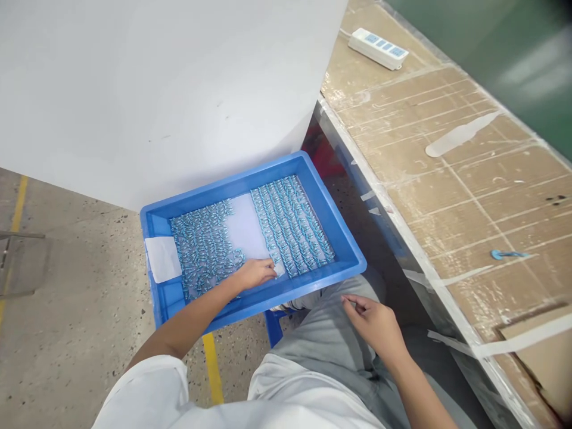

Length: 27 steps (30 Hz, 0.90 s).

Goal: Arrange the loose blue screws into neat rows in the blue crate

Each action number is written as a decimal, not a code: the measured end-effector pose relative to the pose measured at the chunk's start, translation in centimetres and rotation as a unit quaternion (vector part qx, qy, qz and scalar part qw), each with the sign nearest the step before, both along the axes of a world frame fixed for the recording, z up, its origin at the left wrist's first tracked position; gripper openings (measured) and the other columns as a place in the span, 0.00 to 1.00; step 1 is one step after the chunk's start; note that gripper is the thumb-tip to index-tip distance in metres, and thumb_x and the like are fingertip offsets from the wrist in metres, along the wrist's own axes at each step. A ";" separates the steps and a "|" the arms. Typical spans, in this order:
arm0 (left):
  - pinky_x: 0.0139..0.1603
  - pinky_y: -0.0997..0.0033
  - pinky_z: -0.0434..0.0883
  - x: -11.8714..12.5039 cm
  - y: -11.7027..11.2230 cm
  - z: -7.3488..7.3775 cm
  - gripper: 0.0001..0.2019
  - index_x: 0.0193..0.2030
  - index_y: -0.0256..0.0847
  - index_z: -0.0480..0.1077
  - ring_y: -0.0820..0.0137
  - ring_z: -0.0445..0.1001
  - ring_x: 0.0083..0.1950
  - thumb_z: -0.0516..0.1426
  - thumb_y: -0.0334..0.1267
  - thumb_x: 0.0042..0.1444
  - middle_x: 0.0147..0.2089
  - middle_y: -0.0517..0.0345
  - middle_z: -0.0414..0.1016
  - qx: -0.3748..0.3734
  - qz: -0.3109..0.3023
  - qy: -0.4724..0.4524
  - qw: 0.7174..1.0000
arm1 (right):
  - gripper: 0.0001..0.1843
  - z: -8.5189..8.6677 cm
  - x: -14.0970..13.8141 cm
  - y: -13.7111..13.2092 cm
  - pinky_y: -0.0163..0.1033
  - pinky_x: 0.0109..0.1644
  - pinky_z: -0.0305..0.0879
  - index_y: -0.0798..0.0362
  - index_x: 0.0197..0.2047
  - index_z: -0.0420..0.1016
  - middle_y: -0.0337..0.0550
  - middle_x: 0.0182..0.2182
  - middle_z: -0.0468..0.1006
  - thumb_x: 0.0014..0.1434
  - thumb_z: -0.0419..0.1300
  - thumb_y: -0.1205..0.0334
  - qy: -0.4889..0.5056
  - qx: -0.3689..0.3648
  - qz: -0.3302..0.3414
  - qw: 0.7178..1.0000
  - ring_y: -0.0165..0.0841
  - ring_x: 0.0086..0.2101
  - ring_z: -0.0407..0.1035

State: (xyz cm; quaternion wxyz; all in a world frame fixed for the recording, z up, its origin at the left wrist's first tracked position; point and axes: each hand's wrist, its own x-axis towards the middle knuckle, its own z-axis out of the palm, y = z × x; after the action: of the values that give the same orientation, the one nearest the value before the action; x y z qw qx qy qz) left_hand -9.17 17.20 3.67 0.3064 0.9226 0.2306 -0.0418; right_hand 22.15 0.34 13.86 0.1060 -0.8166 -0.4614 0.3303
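A blue plastic tray (344, 241) stands low at my left, beside my knee. It holds several small blue parts in two groups, a left group (203, 247) and a right group (292, 223), on a white sheet (245, 229). My left hand (255, 274) reaches into the tray's near side with fingers pinched on a corner of the white sheet. My right hand (373, 325) hovers over my grey trouser leg, fingers loosely curled, with nothing visible in it.
A workbench covered in taped cardboard (469, 179) runs along the right, with a white power strip (378, 49) at its far end and a small blue part (507, 255) lying on it. A white panel (156, 89) stands behind the tray. A yellow line (212, 363) marks the floor.
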 end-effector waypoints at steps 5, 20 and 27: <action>0.40 0.75 0.66 0.3 0.6 -0.2 0.15 0.48 0.47 0.78 0.74 0.72 0.38 0.50 0.43 0.68 0.46 0.58 0.74 -0.009 0.054 0.016 0.998 | 0.32 -0.4 0.0 -0.2 0.36 0.29 0.54 0.53 0.41 0.84 0.36 0.15 0.61 0.57 0.51 0.36 0.012 -0.008 -0.001 1.000 0.31 0.20 0.59; 0.38 0.73 0.65 1.8 0.8 -0.6 0.15 0.44 0.47 0.77 0.73 0.69 0.36 0.48 0.40 0.68 0.45 0.58 0.70 0.008 0.013 0.032 0.999 | 0.32 0.1 0.1 -0.6 0.37 0.28 0.55 0.53 0.41 0.83 0.35 0.16 0.62 0.56 0.51 0.37 0.018 -0.029 -0.006 0.999 0.31 0.20 0.60; 0.38 0.74 0.66 1.7 0.9 -0.3 0.14 0.45 0.47 0.76 0.73 0.69 0.36 0.48 0.39 0.68 0.46 0.58 0.71 0.017 0.016 0.041 0.999 | 0.30 -0.3 0.1 -0.7 0.36 0.28 0.55 0.52 0.42 0.83 0.35 0.16 0.61 0.57 0.51 0.38 0.020 -0.033 0.000 0.999 0.31 0.21 0.60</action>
State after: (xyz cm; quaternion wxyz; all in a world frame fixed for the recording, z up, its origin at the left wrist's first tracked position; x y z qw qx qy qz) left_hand -7.45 18.13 3.39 0.2814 0.9213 0.2589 -0.0710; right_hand 22.30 -0.37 13.52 0.0887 -0.8126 -0.4483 0.3617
